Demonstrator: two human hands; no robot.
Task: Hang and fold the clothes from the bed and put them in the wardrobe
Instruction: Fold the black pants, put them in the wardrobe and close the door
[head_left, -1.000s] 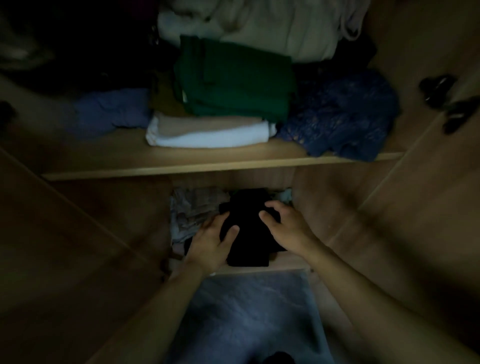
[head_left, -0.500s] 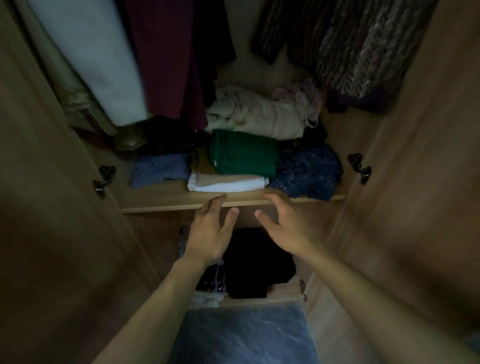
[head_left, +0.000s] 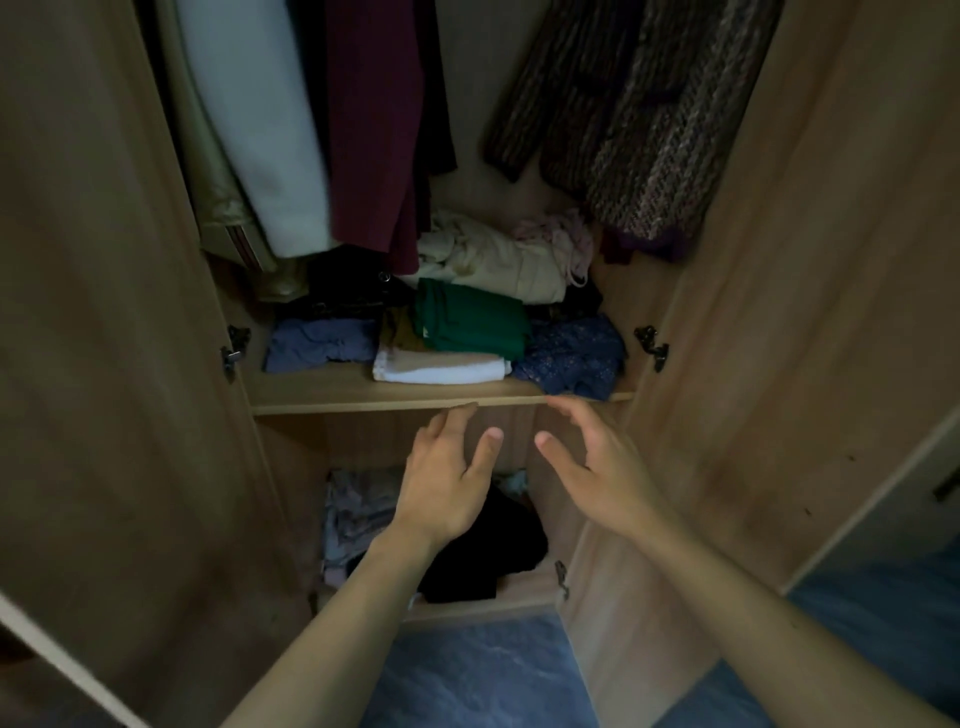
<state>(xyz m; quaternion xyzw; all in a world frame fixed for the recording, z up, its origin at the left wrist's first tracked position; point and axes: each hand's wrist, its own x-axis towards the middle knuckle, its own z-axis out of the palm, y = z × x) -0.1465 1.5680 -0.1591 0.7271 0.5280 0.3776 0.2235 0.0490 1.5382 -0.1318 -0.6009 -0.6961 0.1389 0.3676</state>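
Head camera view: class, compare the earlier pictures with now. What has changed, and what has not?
Both hands, left hand and right hand, have let go of the black folded garment and lifted away, open and empty. The garment stays on the bottom shelf; the folded stacks on the upper shelf are unchanged.

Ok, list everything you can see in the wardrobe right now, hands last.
Hanging garments: several; pale, maroon, dark; left of rail area.
Knitted garments: two or so, brown-striped, hanging right.
Green folded garment: one, atop the middle stack on the upper shelf.
White and beige folded pieces: under the green one.
Blue folded garment: one, shelf left.
Dark blue patterned garment: one, shelf right.
Cream bundle: one, shelf back.
Black folded garment: one, lower compartment.
Pale patterned clothes: lower left.
Left hand: open, empty.
Right hand: open, empty.
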